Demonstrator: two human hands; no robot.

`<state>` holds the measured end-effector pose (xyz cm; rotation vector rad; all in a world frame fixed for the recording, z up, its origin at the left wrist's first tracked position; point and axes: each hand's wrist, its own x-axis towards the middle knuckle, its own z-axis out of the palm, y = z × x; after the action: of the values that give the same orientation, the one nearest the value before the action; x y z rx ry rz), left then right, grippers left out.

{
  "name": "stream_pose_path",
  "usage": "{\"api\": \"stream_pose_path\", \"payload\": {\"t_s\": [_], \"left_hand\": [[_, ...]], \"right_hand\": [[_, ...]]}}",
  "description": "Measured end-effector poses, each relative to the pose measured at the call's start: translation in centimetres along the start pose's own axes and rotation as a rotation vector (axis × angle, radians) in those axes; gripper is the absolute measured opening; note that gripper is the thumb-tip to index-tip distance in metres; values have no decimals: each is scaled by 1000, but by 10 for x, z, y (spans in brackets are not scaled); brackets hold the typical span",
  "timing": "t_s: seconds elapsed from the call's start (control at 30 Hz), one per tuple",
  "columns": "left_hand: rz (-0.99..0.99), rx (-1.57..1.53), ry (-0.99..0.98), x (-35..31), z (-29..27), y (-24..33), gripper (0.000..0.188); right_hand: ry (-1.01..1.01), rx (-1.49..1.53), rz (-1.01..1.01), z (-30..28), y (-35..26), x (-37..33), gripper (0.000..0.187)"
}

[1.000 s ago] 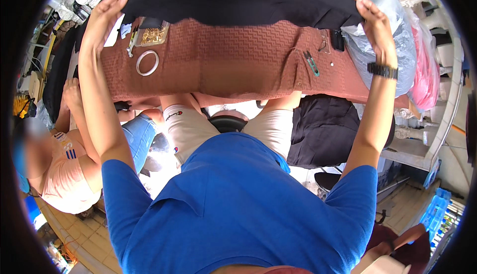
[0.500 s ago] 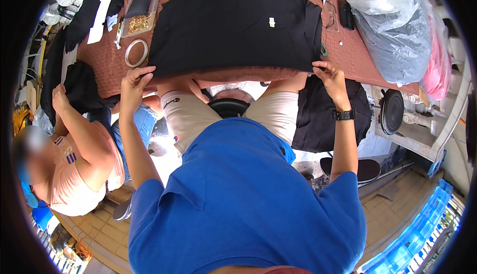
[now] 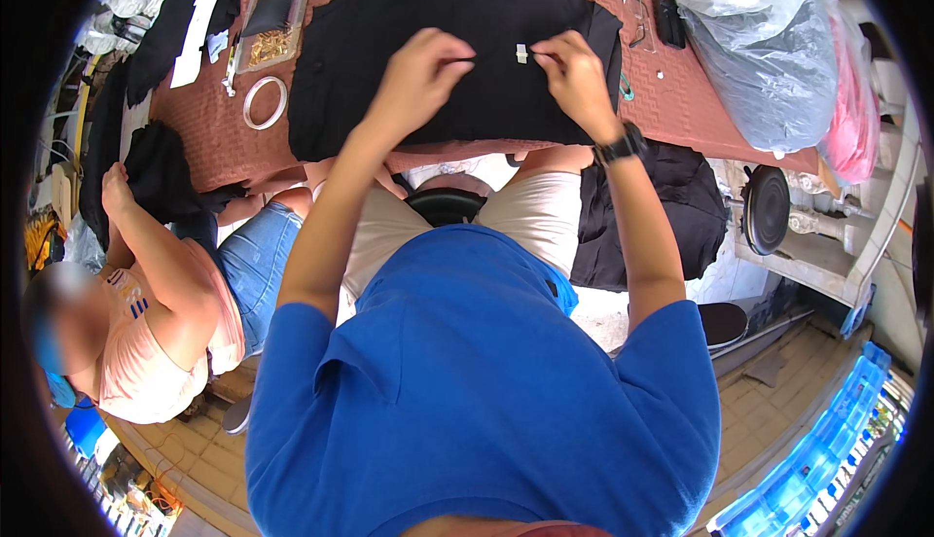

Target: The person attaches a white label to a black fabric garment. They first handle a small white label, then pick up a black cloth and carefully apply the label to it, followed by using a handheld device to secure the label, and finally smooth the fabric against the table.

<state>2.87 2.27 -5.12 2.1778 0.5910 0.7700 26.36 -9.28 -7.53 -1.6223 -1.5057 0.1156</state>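
Observation:
A dark panel of black cloth [image 3: 389,12] lies spread over the table, with a small whitish tag [image 3: 521,53] on it right of centre. Above the cloth, left of the tag, my left hand [image 3: 420,78] has its thumb and fingertips brought together in a pinch. My right hand [image 3: 578,78], with a dark watch on the wrist, pinches just to the right of the tag. Against the black fabric I cannot make out what either pinch holds, if anything.
On the brown table [image 3: 195,138] lie a clear box [image 3: 268,51] of small golden pieces, a pale ring [image 3: 266,102] and eyeglasses [image 3: 638,29]. A large clear plastic bag [image 3: 759,51] bulges at right. A co-worker [image 3: 165,313] sits at left, holding black fabric.
Both hands have left the near corners of the black cloth. They have moved inward and farther over its middle, close to the tag. The cloth has shifted slightly.

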Motion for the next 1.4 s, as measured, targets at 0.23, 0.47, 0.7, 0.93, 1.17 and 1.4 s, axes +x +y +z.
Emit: {"api": "stream_pose_path", "payload": {"t_s": [0.23, 0.47, 0.7, 0.93, 1.17, 1.4], "left_hand": [[74, 191, 6, 50, 100, -48, 37], [138, 395, -38, 40, 92, -49, 54], [193, 479, -52, 37, 86, -50, 55], [254, 485, 5, 37, 87, -51, 50], [336, 422, 22, 35, 85, -51, 37], [345, 469, 28, 34, 85, -48, 32]], "right_hand": [[-19, -111, 52, 33, 42, 16, 9], [-167, -73, 110, 37, 58, 22, 5], [-267, 97, -28, 16, 46, 20, 7], [-312, 80, 114, 14, 49, 25, 15], [-367, 58, 68, 16, 53, 33, 10], [-344, 64, -18, 14, 52, 30, 9]]}}
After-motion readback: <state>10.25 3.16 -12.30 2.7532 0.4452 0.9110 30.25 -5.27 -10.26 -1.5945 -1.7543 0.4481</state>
